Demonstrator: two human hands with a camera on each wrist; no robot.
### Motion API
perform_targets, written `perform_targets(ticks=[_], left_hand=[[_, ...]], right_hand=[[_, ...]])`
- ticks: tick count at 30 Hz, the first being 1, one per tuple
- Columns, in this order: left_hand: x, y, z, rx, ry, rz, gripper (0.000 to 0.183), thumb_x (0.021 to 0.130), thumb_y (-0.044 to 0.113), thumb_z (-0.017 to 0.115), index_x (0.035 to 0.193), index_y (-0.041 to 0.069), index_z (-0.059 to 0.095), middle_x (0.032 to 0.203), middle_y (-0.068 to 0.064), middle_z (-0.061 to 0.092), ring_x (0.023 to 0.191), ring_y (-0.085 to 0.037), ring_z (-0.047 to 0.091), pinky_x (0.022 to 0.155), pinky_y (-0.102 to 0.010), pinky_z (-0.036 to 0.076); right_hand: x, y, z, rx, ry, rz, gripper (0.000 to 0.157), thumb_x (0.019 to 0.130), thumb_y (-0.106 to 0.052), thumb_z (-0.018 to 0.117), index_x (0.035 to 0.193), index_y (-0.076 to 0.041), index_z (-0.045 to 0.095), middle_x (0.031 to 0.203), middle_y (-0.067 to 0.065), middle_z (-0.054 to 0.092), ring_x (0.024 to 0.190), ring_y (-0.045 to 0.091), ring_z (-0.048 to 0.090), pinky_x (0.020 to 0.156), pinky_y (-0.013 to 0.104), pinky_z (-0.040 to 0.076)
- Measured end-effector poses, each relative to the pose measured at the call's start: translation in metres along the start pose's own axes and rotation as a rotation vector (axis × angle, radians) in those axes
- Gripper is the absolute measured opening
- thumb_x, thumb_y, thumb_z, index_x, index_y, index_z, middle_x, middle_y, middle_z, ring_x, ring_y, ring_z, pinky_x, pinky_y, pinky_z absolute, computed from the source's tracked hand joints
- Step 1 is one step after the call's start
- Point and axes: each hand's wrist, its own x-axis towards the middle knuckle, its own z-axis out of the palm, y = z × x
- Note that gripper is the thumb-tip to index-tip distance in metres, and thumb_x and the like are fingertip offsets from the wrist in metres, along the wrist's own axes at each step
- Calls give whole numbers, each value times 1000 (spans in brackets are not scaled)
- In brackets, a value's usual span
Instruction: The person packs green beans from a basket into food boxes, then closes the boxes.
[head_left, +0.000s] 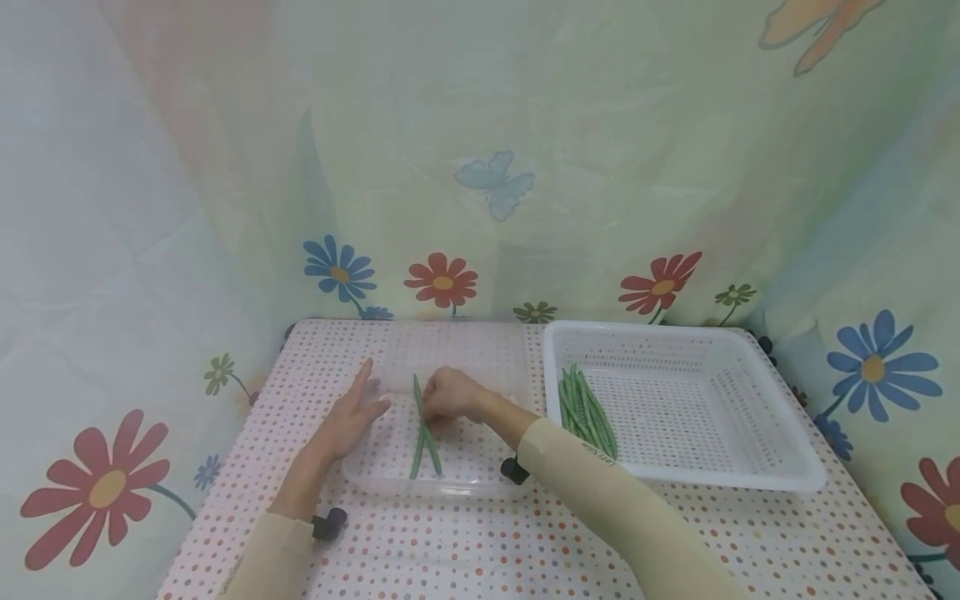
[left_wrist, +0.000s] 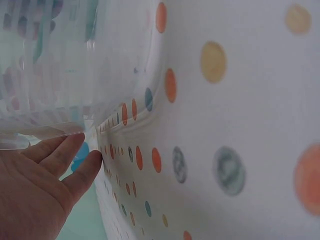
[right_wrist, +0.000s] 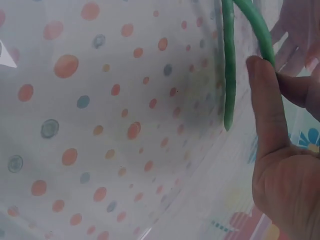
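The right hand [head_left: 453, 394] pinched 1 green bean [right_wrist: 252, 20] between thumb and forefinger, above the floor of a clear box [head_left: 480, 488]. A 2nd green bean [right_wrist: 229, 65] lay in the box just beside those fingers, and from the head view the 2 beans crossed on the left-hand side of the right hand. The left hand [head_left: 351, 425], well apart from the right, held nothing; its fingers were extended and spread beside the near-left wall of the box, though whether they touched it could not be told. A clear panel [head_left: 459, 346] lay beyond both hands, at the far side of the box. To the right of the right hand stood a white basket [head_left: 720, 478] with slotted walls, and a bunch of green beans [head_left: 587, 412] lay along its side nearest that hand. Under everything spread a dotted tablecloth [head_left: 420, 558], and ahead of the hands hung a flowered curtain [head_left: 390, 192].
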Motion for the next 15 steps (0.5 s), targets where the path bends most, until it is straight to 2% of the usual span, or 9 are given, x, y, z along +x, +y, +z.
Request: perform_targets(ticks=[9,12,15], left_hand=[[0,2,0,8,1,-8,82,107,43,54,168,38,0,172,-14,27,158,-41,26,127,-67,16],[0,2,0,9,6,-1,82,107,43,54,168,36,1,172,-14,28,158,-42,24,127,-67,16],[1,1,0,9,6,4,82,107,43,55,169,34,2,172,-14,27,159,-42,22,127,-68,15]], right_hand=[[-2,5,4,-170,-21,89,27,85,-8,77,70,-14,55,64,2,64,60,16,57,60,28,50],[-3,7,5,-182,-33,93,28,86,-7,76,66,-13,56,66,7,70,59,18,62,59,27,50],[-4,8,5,-174,-35,88,23,86,-6,76,70,-11,60,72,11,75,62,20,68,60,27,52]])
